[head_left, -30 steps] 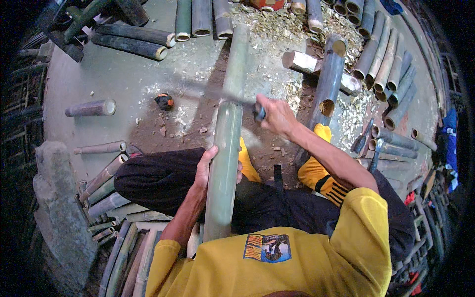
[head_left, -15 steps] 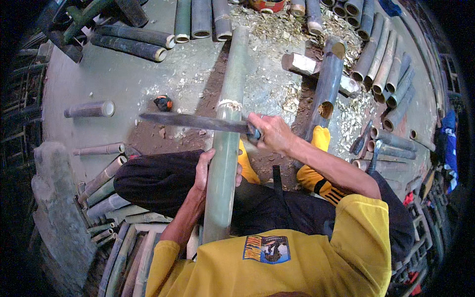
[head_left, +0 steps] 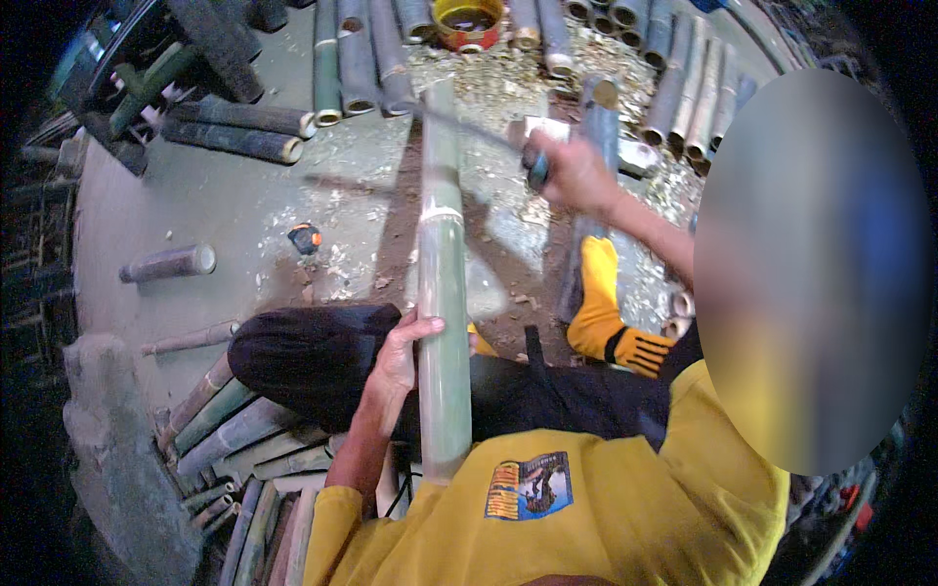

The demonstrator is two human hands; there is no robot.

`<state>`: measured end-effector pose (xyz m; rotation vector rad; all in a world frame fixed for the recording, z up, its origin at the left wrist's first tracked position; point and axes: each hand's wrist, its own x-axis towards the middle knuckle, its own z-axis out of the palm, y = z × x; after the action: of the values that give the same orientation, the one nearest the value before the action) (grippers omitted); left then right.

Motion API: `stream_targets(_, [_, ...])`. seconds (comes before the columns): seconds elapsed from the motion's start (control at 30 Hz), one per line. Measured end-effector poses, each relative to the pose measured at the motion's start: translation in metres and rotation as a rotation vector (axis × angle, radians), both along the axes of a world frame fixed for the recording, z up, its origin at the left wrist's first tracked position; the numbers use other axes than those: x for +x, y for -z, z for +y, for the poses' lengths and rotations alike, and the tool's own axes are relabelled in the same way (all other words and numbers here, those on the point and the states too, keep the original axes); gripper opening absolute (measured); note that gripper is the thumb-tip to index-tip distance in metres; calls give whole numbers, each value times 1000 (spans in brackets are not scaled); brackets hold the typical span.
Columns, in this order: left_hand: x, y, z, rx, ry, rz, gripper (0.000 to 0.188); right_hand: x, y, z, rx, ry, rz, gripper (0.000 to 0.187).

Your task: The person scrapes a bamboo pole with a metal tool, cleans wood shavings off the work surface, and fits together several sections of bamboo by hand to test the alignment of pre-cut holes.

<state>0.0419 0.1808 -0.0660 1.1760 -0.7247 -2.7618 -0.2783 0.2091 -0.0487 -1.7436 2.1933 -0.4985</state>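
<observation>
Grn bamboo tube (head_left: 445, 278): fwd & aft of L hand (head_left: 404, 350) | Knife (head_left: 487, 138): blurred, pts L from R hand (head_left: 575, 176), contact w/ tube can't tell | L hand: clasped on tube | R hand: fist on knife hdl | Blk/orange item (head_left: 305, 238): floor, fwd-L of L hand

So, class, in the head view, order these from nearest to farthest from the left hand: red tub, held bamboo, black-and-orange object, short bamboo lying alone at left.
1. Held bamboo: gripped by the left hand.
2. Black-and-orange object: on the floor, ahead and left.
3. Short bamboo: on the floor, farther left.
4. Red tub: far ahead, at the top.
</observation>
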Motion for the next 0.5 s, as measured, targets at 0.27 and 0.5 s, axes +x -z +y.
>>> stream_targets(0.27, [45, -54, 52, 318, -40, 154, 82, -174, -172, 116, -98, 306, 373, 51])
stream_targets(0.5, [86, -72, 64, 349, -147, 270, 81, -195, -188, 237, 30, 620, 710, 38])
